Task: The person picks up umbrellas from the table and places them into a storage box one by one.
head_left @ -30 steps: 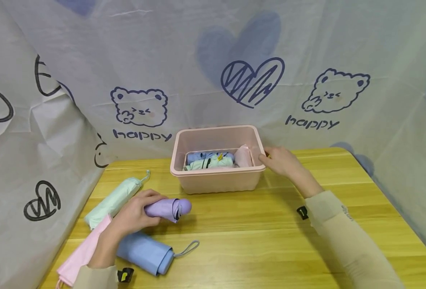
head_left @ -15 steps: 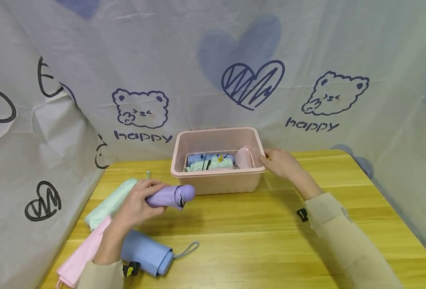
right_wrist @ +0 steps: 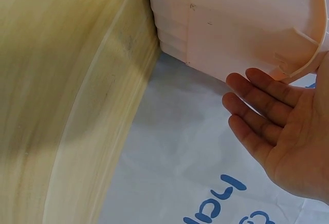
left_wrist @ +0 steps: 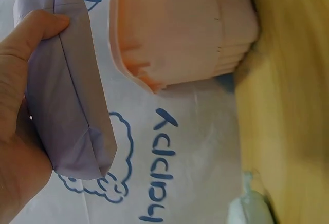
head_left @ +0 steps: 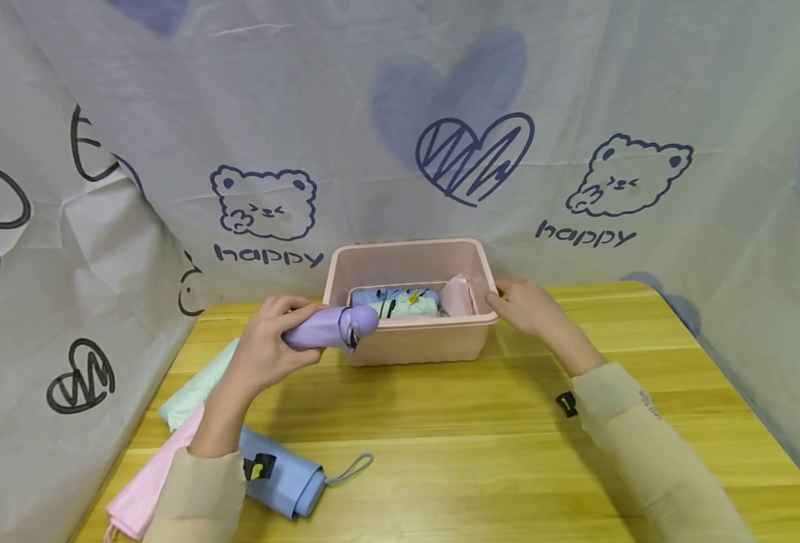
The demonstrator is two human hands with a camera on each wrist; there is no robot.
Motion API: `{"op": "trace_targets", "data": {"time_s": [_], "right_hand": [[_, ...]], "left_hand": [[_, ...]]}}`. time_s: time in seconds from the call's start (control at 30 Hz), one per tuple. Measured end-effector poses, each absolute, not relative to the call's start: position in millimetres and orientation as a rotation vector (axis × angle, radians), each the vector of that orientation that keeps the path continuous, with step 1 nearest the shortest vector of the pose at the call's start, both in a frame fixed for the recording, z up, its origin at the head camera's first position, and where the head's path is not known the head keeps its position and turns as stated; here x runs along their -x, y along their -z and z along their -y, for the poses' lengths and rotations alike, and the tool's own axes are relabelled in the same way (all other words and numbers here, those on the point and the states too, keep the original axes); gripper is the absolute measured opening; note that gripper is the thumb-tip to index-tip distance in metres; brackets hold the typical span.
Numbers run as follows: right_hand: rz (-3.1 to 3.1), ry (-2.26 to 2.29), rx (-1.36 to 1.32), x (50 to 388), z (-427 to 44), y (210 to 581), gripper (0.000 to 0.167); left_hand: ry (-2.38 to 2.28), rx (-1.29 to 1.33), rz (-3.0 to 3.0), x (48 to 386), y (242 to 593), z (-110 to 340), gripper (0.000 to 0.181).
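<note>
Holding a purple folded umbrella (head_left: 321,329): left hand (head_left: 271,347), grip curled round the body, thumb along one side. Umbrella is raised off the surface (head_left: 481,452), rounded end overlapping the near-left corner of the pink bin (head_left: 416,345) in the head view; the left wrist view shows backdrop (head_left: 372,188) between the two. Right hand (head_left: 528,305) at the bin's right rim: thumb at the edge, the other fingers loosely extended outside, grip relaxed. Thumb contact is hidden in the right wrist view.

Bin stands near the surface's back edge, backdrop behind. Inside, below rim level: blue bundle (head_left: 367,296), mint bundle (head_left: 408,305), pale pink bundle (head_left: 456,296) at right. Headroom remains between these and the rim.

Left side of surface: mint umbrella (head_left: 196,388), pink umbrella (head_left: 148,486), blue umbrella (head_left: 284,483), its loop pointing right. Bare wood separates loop and bin.
</note>
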State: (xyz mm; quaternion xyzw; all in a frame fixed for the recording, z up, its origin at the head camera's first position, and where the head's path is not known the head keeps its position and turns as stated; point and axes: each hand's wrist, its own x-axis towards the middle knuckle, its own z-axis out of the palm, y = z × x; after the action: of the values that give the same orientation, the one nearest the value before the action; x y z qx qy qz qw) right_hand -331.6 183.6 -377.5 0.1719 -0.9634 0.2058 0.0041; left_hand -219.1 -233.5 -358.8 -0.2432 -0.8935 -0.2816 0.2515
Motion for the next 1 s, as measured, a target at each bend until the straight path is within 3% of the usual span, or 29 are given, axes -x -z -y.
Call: {"op": "trace_targets", "data": {"time_s": [0.77,1.0], "right_hand": [[3.042,-0.659,-0.517,330.1,-183.3,378.6,0.053],[3.022,-0.649,-0.524,329.7,-184.5,378.1,0.047]], "left_hand": [[0.537,0.780,2.763,301.7,306.8,185.8,0.064],[0.461,0.824,2.867,333.2,297.3,171.8,0.066]]}}
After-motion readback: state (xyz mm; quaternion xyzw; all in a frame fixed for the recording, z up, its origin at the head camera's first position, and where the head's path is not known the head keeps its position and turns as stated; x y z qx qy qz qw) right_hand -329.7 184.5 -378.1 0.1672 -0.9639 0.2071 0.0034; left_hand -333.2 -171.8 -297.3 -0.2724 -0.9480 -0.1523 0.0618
